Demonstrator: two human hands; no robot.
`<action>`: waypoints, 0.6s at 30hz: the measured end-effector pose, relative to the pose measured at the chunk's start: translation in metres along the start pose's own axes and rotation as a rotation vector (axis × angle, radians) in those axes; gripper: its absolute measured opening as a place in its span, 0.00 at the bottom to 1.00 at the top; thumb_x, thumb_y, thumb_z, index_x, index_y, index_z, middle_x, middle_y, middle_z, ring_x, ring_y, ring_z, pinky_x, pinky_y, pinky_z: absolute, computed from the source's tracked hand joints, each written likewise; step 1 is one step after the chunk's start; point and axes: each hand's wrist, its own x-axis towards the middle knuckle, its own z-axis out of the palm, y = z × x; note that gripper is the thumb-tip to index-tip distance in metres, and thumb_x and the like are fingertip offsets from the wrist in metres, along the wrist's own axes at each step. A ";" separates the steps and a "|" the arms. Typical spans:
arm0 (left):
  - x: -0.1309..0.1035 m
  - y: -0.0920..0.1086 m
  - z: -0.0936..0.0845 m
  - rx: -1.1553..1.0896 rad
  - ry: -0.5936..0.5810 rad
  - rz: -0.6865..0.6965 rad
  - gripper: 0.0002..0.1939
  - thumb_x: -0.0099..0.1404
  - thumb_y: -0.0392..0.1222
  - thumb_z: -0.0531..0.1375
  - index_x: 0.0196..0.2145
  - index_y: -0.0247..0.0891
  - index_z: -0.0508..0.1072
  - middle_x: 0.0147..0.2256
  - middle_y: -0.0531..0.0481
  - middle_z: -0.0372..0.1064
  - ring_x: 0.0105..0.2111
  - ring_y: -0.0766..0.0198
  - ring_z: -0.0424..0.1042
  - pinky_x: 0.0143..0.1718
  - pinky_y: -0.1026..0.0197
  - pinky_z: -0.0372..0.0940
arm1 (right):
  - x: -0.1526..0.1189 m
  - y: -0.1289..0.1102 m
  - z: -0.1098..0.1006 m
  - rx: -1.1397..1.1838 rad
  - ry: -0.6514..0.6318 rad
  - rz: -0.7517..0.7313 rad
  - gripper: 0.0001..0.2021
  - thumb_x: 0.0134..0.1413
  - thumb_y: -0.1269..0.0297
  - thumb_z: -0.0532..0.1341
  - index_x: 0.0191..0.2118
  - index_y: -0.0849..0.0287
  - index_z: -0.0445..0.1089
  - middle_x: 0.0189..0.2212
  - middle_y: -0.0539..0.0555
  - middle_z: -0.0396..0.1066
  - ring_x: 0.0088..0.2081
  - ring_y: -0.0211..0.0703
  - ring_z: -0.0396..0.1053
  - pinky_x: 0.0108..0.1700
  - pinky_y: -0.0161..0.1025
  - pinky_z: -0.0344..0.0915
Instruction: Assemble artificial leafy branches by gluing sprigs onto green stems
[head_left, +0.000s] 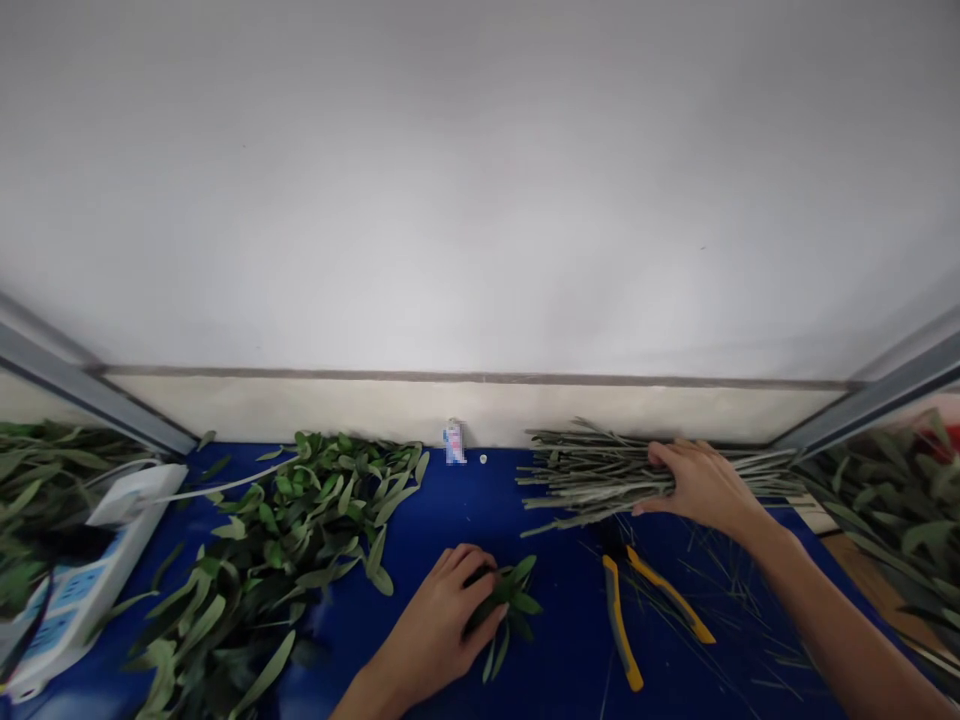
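My left hand (442, 625) is closed around a small sprig of green leaves (517, 590), low over the blue tabletop (555, 640). Leaf tips poke out to the right of its fingers, while the rest of the sprig is hidden in the palm. At the back right, my right hand (697, 485) lies across a bundle of thin grey-green stems (592, 480), its thumb and fingers around part of it. The fingertips are partly hidden among the stems. Pliers with yellow and black handles (622, 620) lie below the bundle, handles toward me.
Left of my left hand spreads a pile of leafy sprigs (292, 540). A white power strip (105, 570) with cables sits further left. A small packet (454, 442) stands by the back wall (480, 250). More foliage (907, 500) is at the right, and stem scraps (720, 580) litter the tabletop.
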 end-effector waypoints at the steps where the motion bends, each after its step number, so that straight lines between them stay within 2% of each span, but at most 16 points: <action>1: 0.000 0.000 0.000 -0.001 -0.008 -0.002 0.08 0.71 0.34 0.60 0.46 0.42 0.74 0.47 0.44 0.74 0.51 0.51 0.73 0.54 0.46 0.71 | 0.000 0.002 0.003 -0.001 0.008 0.030 0.28 0.43 0.32 0.68 0.37 0.51 0.65 0.34 0.55 0.74 0.40 0.60 0.72 0.43 0.53 0.65; 3: -0.001 0.000 0.000 -0.007 -0.026 -0.009 0.08 0.71 0.34 0.60 0.47 0.42 0.74 0.48 0.44 0.74 0.52 0.50 0.73 0.54 0.45 0.71 | -0.003 0.004 0.010 0.004 0.044 0.115 0.31 0.41 0.33 0.69 0.43 0.52 0.67 0.39 0.59 0.74 0.44 0.65 0.72 0.46 0.57 0.65; 5: -0.001 -0.001 0.001 -0.014 -0.043 -0.016 0.07 0.72 0.35 0.60 0.47 0.41 0.74 0.48 0.43 0.73 0.53 0.49 0.72 0.54 0.44 0.71 | -0.009 0.001 0.016 0.011 0.107 0.197 0.39 0.42 0.36 0.69 0.55 0.54 0.65 0.46 0.63 0.72 0.49 0.69 0.70 0.48 0.60 0.65; 8: 0.000 -0.001 0.002 -0.014 -0.044 -0.022 0.07 0.73 0.36 0.59 0.47 0.40 0.74 0.49 0.42 0.73 0.53 0.49 0.72 0.55 0.43 0.71 | -0.018 -0.010 0.017 -0.002 0.214 0.189 0.53 0.46 0.42 0.69 0.73 0.52 0.46 0.60 0.70 0.62 0.58 0.75 0.63 0.54 0.66 0.62; 10: 0.002 -0.001 0.004 -0.015 -0.044 -0.014 0.08 0.73 0.35 0.59 0.47 0.40 0.74 0.50 0.42 0.72 0.53 0.49 0.71 0.55 0.43 0.71 | -0.022 -0.019 0.014 -0.024 0.227 0.068 0.54 0.50 0.49 0.69 0.76 0.48 0.38 0.70 0.69 0.50 0.66 0.77 0.55 0.60 0.69 0.57; 12: 0.003 0.000 0.004 -0.018 -0.044 0.003 0.08 0.72 0.34 0.59 0.48 0.40 0.74 0.49 0.43 0.72 0.53 0.49 0.71 0.54 0.44 0.71 | -0.021 -0.028 0.013 -0.037 0.166 -0.087 0.52 0.52 0.58 0.66 0.76 0.43 0.36 0.74 0.64 0.42 0.71 0.73 0.48 0.64 0.68 0.53; 14: 0.004 0.000 0.005 -0.020 -0.039 0.018 0.09 0.72 0.34 0.59 0.48 0.40 0.74 0.49 0.43 0.72 0.53 0.50 0.71 0.53 0.45 0.71 | -0.017 -0.036 0.014 -0.037 0.087 -0.162 0.52 0.51 0.63 0.64 0.76 0.41 0.36 0.75 0.61 0.42 0.72 0.69 0.47 0.65 0.67 0.52; 18: 0.003 0.001 0.005 -0.021 -0.048 0.021 0.09 0.72 0.33 0.58 0.49 0.40 0.73 0.49 0.43 0.72 0.53 0.50 0.71 0.53 0.45 0.71 | -0.006 -0.042 0.016 -0.022 0.026 -0.049 0.54 0.46 0.59 0.66 0.77 0.45 0.38 0.71 0.65 0.51 0.69 0.73 0.53 0.63 0.71 0.54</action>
